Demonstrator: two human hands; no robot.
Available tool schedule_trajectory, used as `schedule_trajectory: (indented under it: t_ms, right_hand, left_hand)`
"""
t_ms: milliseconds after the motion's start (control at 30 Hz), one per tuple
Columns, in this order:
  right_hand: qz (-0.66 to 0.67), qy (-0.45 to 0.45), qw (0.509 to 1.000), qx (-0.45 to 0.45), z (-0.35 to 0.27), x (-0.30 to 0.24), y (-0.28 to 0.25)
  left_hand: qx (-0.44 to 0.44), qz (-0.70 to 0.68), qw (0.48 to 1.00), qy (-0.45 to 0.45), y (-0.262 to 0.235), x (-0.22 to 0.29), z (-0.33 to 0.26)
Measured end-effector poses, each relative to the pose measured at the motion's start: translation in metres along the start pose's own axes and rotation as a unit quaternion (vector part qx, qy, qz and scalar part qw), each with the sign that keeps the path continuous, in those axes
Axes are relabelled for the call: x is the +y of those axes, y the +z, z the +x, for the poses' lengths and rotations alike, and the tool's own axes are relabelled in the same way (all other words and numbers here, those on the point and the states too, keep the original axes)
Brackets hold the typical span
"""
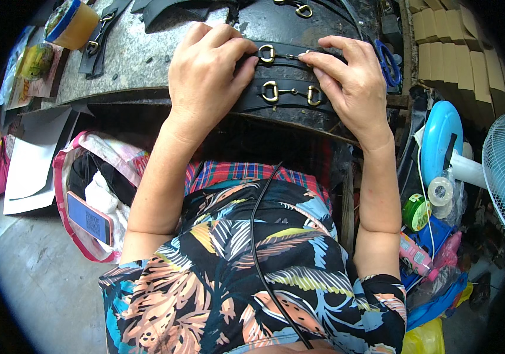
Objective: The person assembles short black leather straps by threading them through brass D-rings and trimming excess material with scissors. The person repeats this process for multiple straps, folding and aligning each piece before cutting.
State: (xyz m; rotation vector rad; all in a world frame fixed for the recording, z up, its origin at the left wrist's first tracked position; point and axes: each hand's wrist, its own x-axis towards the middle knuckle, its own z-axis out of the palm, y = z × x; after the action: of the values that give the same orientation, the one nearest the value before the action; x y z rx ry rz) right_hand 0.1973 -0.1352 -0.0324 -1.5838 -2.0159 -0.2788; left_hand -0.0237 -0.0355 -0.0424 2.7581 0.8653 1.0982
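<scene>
A black leather strap lies across the worktop, carrying a brass-coloured horsebit buckle. My left hand is closed at the strap's left end, thumb and forefinger pinching its edge beside the buckle's left ring. At the buckle's right end, my right hand has its fingertips closed on the metal, covering most of that ring. Just nearer to me is a second black strap with a matching horsebit buckle, both of its rings showing. Neither hand is holding this second strap.
More black straps lie at the worktop's left and far edges, near an orange-brown jar. Blue-handled scissors are right of my right hand. Cardboard pieces and a blue fan stand right; a bag with a phone sits left.
</scene>
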Motion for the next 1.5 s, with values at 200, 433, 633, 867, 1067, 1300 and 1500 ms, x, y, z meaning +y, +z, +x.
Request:
schedule_trajectory:
  t_ms: [200,433,633,867,1067,1300,1500]
  right_hand:
    - [0.062,-0.038,0.997,-0.03,-0.005,-0.01,-0.017]
    - [0.025,-0.057,0.997,-0.05,-0.011,-0.017,-0.014]
    - [0.045,-0.008,0.999,-0.008,-0.003,-0.014,-0.017]
    - [0.108,-0.036,0.992,0.049,0.027,-0.017,-0.001]
    - [0.207,0.013,0.976,-0.067,0.039,-0.012,0.021]
    - [0.153,0.044,0.987,-0.025,0.033,-0.009,0.027]
    - [0.116,0.032,0.992,-0.03,0.03,-0.011,0.028]
  left_hand:
    - [-0.024,-0.005,1.0,-0.009,-0.003,0.0,0.0]
    - [-0.007,0.002,1.0,-0.004,0.0,0.001,0.0]
    - [-0.004,-0.002,1.0,0.0,0.0,0.0,0.001]
    - [-0.02,-0.019,1.0,-0.011,-0.002,0.006,0.004]
    - [-0.018,-0.061,0.998,-0.018,-0.01,0.005,0.008]
    - [-0.055,0.095,0.994,0.027,-0.018,0.0,0.013]
    - [-0.075,0.026,0.997,0.01,-0.013,0.0,0.016]
